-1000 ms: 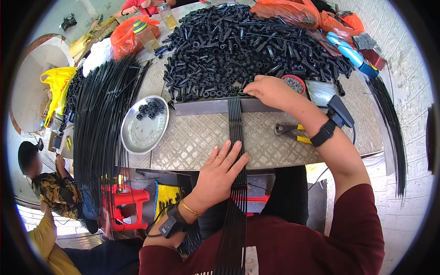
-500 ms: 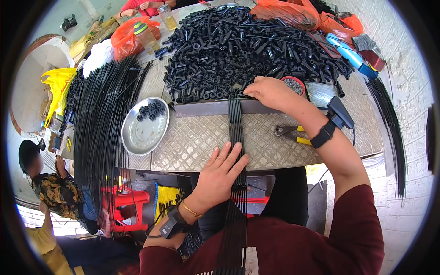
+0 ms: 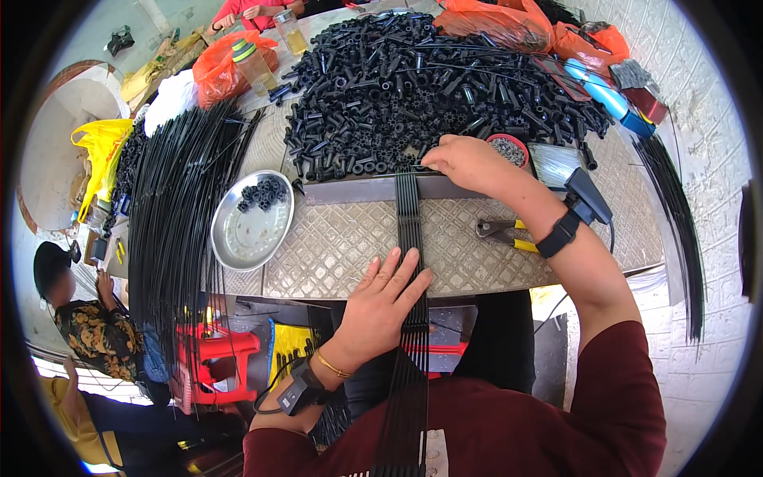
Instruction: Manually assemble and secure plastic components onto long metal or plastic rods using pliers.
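A narrow row of thin black rods (image 3: pixel 408 219) lies side by side on the table and runs down over its near edge towards my lap. My left hand (image 3: pixel 380 306) rests flat on the row at that edge, its fingers spread. At the far ends of the rods, my right hand (image 3: pixel 465 163) is closed in a pinch beside the pile of black plastic tube pieces (image 3: pixel 397 95). Whatever its fingertips hold is too small to make out. Under the rod ends runs a flat grey metal strip (image 3: pixel 350 189).
Left of the rods stands a metal bowl (image 3: pixel 253 246) with small black pieces, beside a large bundle of black rods (image 3: pixel 179 183). Yellow-handled pliers (image 3: pixel 509 233) and a red dish of small bits (image 3: pixel 509 149) lie on the right. Other people (image 3: pixel 99 334) are at the left and far side.
My hands and the row of rods look almost the same. At the lower left, a person in yellow has shifted.
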A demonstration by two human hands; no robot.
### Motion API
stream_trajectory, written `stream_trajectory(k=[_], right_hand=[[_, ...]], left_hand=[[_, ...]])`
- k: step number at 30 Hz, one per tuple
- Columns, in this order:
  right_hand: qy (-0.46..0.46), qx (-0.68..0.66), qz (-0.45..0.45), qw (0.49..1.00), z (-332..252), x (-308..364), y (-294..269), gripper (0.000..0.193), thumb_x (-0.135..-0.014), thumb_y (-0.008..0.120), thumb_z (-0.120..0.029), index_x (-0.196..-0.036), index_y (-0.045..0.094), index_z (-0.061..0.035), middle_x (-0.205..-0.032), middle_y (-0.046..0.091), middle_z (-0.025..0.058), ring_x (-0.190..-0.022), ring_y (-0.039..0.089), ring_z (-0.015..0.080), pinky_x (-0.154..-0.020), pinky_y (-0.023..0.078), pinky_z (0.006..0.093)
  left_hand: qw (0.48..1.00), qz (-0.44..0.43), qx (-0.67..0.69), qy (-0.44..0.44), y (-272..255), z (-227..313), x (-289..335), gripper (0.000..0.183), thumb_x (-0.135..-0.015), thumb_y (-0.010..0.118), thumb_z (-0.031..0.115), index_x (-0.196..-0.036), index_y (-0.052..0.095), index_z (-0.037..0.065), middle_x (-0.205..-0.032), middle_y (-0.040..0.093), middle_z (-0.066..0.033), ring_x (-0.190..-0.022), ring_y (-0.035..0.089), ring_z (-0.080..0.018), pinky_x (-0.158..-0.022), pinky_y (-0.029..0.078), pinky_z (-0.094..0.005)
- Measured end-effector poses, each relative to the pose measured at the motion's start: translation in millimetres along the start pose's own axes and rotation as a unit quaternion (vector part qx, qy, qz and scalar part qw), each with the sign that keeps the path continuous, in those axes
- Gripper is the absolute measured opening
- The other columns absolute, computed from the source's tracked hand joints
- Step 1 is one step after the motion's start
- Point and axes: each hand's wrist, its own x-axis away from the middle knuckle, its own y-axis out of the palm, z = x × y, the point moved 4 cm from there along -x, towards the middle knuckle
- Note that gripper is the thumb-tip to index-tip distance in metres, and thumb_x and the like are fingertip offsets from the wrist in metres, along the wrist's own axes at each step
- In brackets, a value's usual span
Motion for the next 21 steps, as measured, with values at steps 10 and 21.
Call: stream_trajectory(k=[10,21], right_hand=[[0.008,-0.029,-0.028,0.999,1.4,-10.2,5.1,0.019,-0.085,0.055,-0.020,-0.098,0.068,-0.0150,-0.089,0.061,0.0111,-0.087,0.060,0.0303,-0.075,0.048,0.0405],[0.000,-0.004,-0.042,0.999,0.0,-17.8,5.4,0.018,-0.086,0.057,-0.020,-0.098,0.068,-0.0145,-0.087,0.060,0.0095,-0.085,0.060,0.0290,-0.074,0.048,0.0394]], left_hand=[[1.000,0.004,0.004,-0.003,-0.2,0.8,-0.1,0.075,-0.068,0.070,0.050,-0.126,0.050,0.008,-0.138,0.040,-0.0201,-0.128,0.037,-0.0392,-0.103,0.031,-0.0504],[1.000,0.002,0.001,-0.003,0.6,-0.8,0.5,0.074,-0.068,0.070,0.050,-0.126,0.050,0.008,-0.138,0.040,-0.0201,-0.128,0.038,-0.0394,-0.103,0.031,-0.0504]])
